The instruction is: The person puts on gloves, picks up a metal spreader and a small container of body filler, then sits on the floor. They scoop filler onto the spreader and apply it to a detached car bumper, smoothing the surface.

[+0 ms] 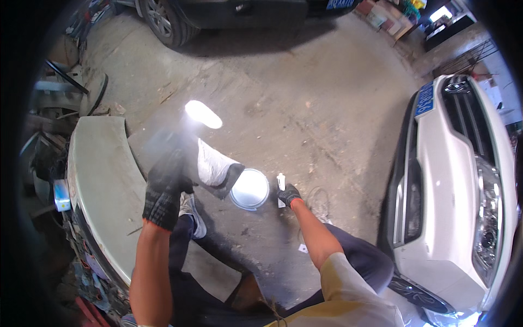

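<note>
My left hand (165,188), in a dark knit glove, is raised at the left of centre with its fingers closed. It grips a flat grey-and-white piece (215,165), whose upper-left part is smeared by motion, so its kind is unclear. Just right of that piece a round tin (249,189) with a pale, shiny top stands on the floor. My right hand (290,195), gloved with an orange cuff, is closed on a slim white tube (281,185), low and to the right of the tin.
A pale car panel (103,180) lies along my left side, with clutter beyond it. To the right stands the front of a white car (441,201). A dark vehicle's wheel (165,22) is at the far side. A bright oval light patch (203,114) shows beyond my left hand.
</note>
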Demonstrator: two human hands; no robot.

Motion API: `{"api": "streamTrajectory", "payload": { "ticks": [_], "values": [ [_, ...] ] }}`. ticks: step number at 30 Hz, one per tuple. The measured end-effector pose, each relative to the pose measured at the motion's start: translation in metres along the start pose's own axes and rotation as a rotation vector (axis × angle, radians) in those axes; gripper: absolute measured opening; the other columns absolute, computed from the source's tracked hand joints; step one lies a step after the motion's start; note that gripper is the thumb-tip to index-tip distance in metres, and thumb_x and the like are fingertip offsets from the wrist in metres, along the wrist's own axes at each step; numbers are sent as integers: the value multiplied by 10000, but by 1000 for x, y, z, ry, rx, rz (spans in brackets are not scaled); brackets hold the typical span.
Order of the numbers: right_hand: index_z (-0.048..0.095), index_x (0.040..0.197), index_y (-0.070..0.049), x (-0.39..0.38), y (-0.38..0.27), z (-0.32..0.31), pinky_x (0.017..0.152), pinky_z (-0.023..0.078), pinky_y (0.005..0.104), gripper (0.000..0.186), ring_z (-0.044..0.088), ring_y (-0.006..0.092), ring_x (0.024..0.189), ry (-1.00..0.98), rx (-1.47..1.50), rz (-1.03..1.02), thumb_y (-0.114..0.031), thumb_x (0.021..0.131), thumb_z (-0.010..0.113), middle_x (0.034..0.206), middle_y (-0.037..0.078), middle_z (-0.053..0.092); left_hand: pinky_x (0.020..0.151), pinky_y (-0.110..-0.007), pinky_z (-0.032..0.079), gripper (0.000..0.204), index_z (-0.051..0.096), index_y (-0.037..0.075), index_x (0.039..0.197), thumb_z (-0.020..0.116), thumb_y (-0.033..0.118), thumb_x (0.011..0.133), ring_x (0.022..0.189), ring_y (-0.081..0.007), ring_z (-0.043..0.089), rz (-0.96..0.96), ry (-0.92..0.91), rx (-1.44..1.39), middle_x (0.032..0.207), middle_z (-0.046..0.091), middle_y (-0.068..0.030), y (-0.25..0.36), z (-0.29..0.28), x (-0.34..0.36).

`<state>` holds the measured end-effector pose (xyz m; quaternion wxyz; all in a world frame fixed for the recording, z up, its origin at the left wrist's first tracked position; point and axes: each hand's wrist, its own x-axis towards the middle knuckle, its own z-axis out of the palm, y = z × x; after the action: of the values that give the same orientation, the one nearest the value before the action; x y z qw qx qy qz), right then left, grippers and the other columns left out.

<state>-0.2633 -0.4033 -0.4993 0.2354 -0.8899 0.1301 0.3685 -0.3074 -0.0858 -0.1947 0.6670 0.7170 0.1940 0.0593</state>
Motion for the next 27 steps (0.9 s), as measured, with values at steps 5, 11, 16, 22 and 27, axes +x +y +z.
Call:
{"api": "streamTrajectory", "payload": {
  "ticks": [5, 11, 16, 22, 27],
  "values": [
    [488, 1059, -19, -80, 5, -75, 694, 576, 450, 273, 647, 295, 813, -167, 1166, -103, -43, 806, 588, 898, 143, 598, 483, -248, 427, 241, 580, 71, 954, 538, 307, 929, 519, -118, 514, -128, 16, -121, 636, 518, -21, -4, 9, 8],
    [494, 1142, 22, -205, -30, -132, 711, 537, 363, 370, 625, 234, 749, -174, 1020, -584, -45, 809, 641, 893, 118, 601, 463, -279, 452, 279, 567, 57, 948, 501, 328, 941, 558, -131, 559, 2, -74, -227, 719, 570, -47, -2, 29, 7],
    [523, 1137, 38, -289, -59, -133, 677, 536, 340, 274, 633, 201, 735, -186, 824, -641, -92, 898, 560, 854, 107, 624, 432, -298, 451, 318, 574, 27, 879, 475, 323, 941, 524, -167, 574, -39, -67, -252, 692, 587, -96, 7, 38, -21],
    [564, 1111, 2, -325, -79, -121, 547, 492, 304, 231, 593, 148, 623, -111, 607, -522, -131, 927, 520, 780, 79, 619, 416, -287, 433, 293, 555, 43, 856, 481, 313, 942, 505, -154, 555, 30, -91, -282, 660, 564, -75, 6, 33, -50],
    [595, 1088, -16, -347, -94, -115, 560, 458, 307, 268, 570, 139, 625, 583, -28, -1026, -226, 949, 502, 778, 89, 620, 430, -290, 440, 327, 576, 15, 956, 502, 333, 939, 503, -156, 556, -14, -20, -327, 671, 578, -85, -15, 29, -50]
  ]
}}
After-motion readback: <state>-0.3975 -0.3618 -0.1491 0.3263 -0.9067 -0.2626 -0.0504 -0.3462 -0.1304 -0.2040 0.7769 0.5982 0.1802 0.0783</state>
